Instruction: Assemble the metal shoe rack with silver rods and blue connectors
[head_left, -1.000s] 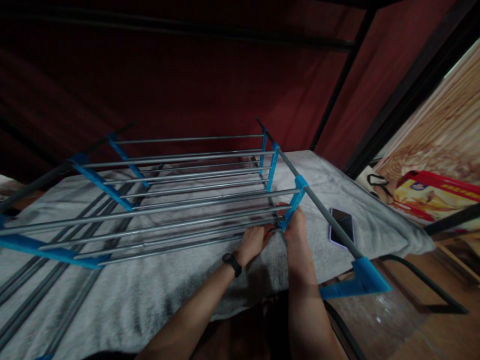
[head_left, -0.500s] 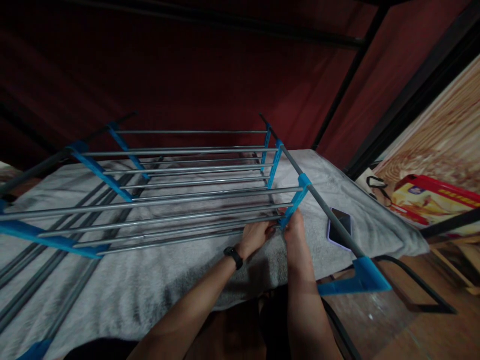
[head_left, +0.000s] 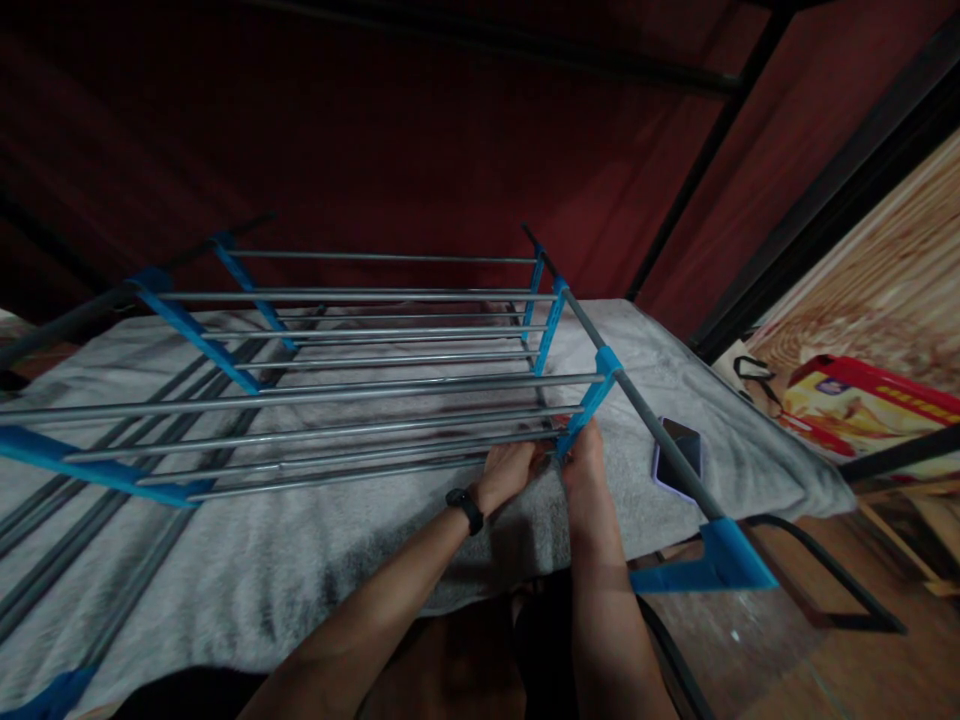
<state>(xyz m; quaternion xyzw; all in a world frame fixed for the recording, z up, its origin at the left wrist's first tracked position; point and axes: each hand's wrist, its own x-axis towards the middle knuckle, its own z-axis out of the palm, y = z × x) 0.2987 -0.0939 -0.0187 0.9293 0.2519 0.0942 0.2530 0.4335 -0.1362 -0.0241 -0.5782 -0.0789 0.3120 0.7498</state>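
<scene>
A rack of grey metal rods (head_left: 330,398) with blue plastic brackets lies on its side before me. My left hand (head_left: 511,472), with a black watch (head_left: 466,510) on its wrist, is closed around the right end of a lower rod, just left of a blue bracket (head_left: 586,408). On the bracket's outer side, my right hand (head_left: 583,455) grips its lower end. The fingertips of both are partly hidden by the rods and bracket. The rods meet the bracket between my hands; how deep they sit in it cannot be seen.
A grey blanket (head_left: 337,570) covers the bed under the rack. A phone in a purple case (head_left: 679,460) lies right of my right hand, beneath a long side pole (head_left: 656,430). Farther right is a red and yellow box (head_left: 862,405). Dark bed-frame bars (head_left: 701,170) stand behind.
The view has shifted slightly, and the rack's left side appears a little higher. Both hands stay at the same bracket, with only small finger movement.
</scene>
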